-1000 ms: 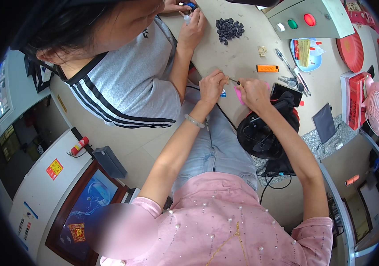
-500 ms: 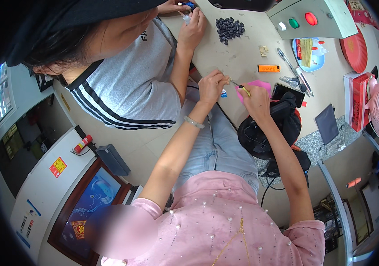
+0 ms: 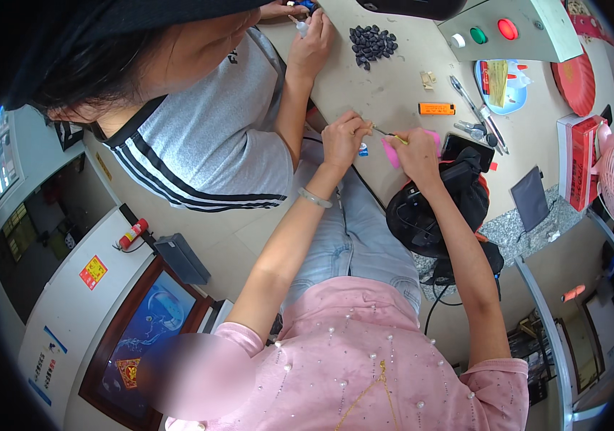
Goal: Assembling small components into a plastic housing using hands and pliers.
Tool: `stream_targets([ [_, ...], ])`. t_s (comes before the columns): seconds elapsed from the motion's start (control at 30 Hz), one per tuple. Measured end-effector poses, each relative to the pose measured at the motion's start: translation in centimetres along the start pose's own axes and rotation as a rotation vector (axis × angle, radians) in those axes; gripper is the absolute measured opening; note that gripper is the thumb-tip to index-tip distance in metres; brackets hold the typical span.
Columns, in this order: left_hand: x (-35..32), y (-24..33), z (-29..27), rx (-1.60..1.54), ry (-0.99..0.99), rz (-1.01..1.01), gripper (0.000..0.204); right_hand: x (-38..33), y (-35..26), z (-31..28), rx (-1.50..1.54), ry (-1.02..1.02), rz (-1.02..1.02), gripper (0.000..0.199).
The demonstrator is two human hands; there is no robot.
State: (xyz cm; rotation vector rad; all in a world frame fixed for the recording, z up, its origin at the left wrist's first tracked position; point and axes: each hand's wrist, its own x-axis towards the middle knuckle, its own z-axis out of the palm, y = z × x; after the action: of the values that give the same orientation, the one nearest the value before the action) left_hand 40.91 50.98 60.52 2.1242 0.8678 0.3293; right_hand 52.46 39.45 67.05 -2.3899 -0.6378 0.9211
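Note:
My left hand (image 3: 343,136), a pale bangle on its wrist, is closed in a pinch near the table's edge. What its fingertips hold is too small to make out. Just to the right, my right hand (image 3: 416,154) is closed on a slim tool with a yellow handle (image 3: 399,140). The tool's thin dark tip reaches left to the left fingertips. Partly hidden under the right hand is a bright pink piece (image 3: 391,154), flat-looking. A small blue-and-white item (image 3: 363,150) lies by the left hand.
Beyond my hands are an orange lighter (image 3: 436,109), a pile of dark stone-like pieces (image 3: 373,47), pens (image 3: 479,108), a phone (image 3: 461,147) and a blue tray (image 3: 514,100). A black bag (image 3: 418,223) sits by my right forearm. At left, another person's hand (image 3: 312,43) works.
My right hand and the yellow-handled tool have shifted very slightly, covering more of the pink piece. My left hand stays in nearly the same place.

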Motion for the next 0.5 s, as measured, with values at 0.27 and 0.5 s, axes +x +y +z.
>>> stream_targets([
  [0.27, 0.0, 0.5, -1.2, -0.012, 0.004, 0.028, 0.016, -1.4, -2.6, 0.8, -0.047, 0.045, 0.049, 0.024],
  [0.5, 0.0, 0.7, -1.2, -0.020, -0.012, 0.029, 0.017, -3.7, -3.8, 3.0, -0.143, 0.175, 0.083, 0.019],
])
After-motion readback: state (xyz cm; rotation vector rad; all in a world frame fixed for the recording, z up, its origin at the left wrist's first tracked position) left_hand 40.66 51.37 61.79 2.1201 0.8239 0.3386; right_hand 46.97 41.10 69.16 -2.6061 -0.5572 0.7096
